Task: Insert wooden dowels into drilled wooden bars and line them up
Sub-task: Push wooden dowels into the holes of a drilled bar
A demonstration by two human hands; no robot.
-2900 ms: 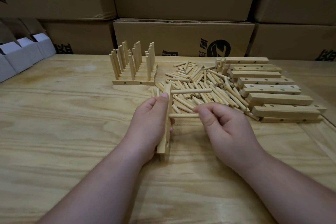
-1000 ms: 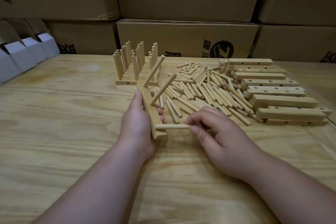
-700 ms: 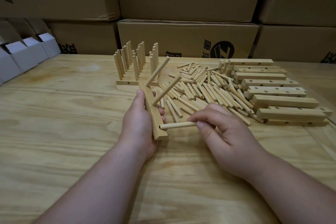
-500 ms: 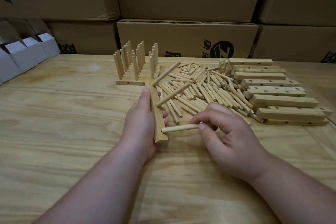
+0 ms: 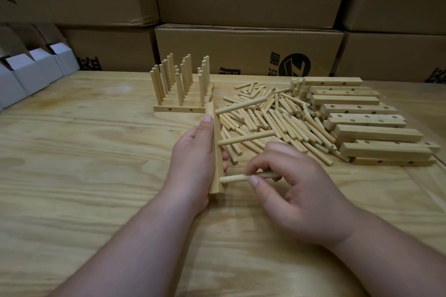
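My left hand (image 5: 193,164) grips a drilled wooden bar (image 5: 215,142) that stands on its long edge on the table, running away from me. Two dowels stick out of its right face, the far dowel (image 5: 241,106) and the middle dowel (image 5: 246,139). My right hand (image 5: 294,190) pinches a third dowel (image 5: 235,178) whose left end meets the bar's near hole. A heap of loose dowels (image 5: 277,118) lies just right of the bar. Finished bars with upright dowels (image 5: 181,87) stand lined up behind it.
A stack of bare drilled bars (image 5: 366,125) lies at the right of the plywood table (image 5: 84,164). Brown cardboard boxes (image 5: 248,48) form a wall along the back edge. White open boxes (image 5: 26,75) sit at the far left.
The bar has turned upright onto its edge and straightened, so its two dowels now point right. My right hand has pushed the third dowel against the near hole.
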